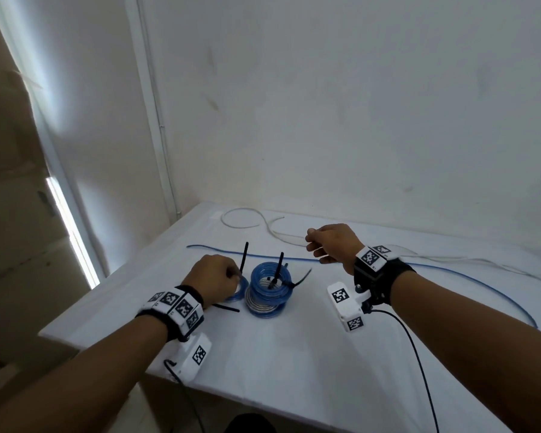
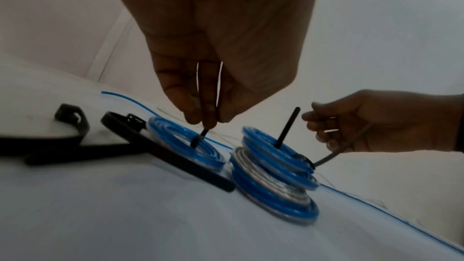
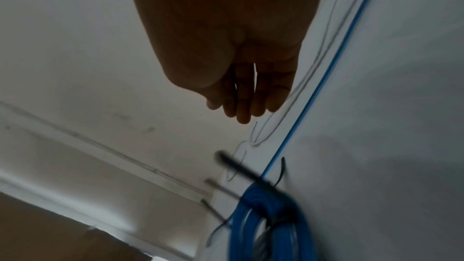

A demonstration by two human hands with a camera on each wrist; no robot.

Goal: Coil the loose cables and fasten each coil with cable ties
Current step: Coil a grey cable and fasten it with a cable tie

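Observation:
A small blue coil (image 1: 240, 289) (image 2: 185, 146) lies on the white table (image 1: 294, 354). My left hand (image 1: 228, 276) (image 2: 206, 120) pinches the black cable tie (image 1: 244, 257) (image 2: 200, 138) that stands up from it. Right beside it is a stack of blue and silver coils (image 1: 269, 295) (image 2: 273, 186) with one tie tail upright (image 1: 278, 267) and another sticking out to the right (image 1: 303, 276). My right hand (image 1: 314, 248) (image 2: 316, 126) (image 3: 241, 110) hovers to the right of the stack, fingers loosely curled and holding nothing.
A long loose blue cable (image 1: 450, 273) (image 3: 326, 78) runs across the table behind the coils. A white cable (image 1: 241, 218) loops near the back wall. Spare black ties (image 1: 225, 307) (image 2: 163, 156) lie by my left wrist. The table's left edge (image 1: 106, 289) is close.

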